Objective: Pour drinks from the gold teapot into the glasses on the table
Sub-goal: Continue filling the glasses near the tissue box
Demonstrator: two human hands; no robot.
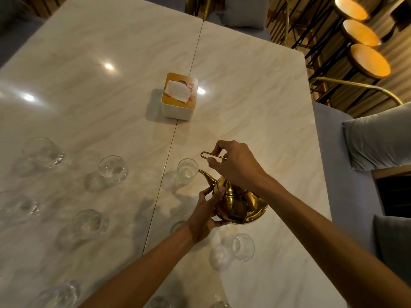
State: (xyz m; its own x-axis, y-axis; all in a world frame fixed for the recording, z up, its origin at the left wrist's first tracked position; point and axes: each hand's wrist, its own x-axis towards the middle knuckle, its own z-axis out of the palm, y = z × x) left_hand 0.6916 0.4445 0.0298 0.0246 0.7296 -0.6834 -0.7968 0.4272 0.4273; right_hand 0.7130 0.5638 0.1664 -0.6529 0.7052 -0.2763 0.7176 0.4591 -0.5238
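Observation:
The gold teapot (241, 203) is tilted forward over the marble table (255, 90), its spout pointing at the rim of a clear glass (187, 168) just beyond it. My right hand (235, 165) grips the thin wire handle above the pot. My left hand (205, 213) presses against the pot's left side, thumb near the lid. Several more clear glasses stand around: one at the centre left (113, 168), one nearer me on the left (90, 223), one close on the right (243, 246). No liquid stream is visible.
A white tissue box (179, 96) with an orange top stands at the table's middle, on the seam between two tabletops. Grey cushions (378, 138) lie on a bench at the right. Round wooden stools (369, 61) stand at the far right.

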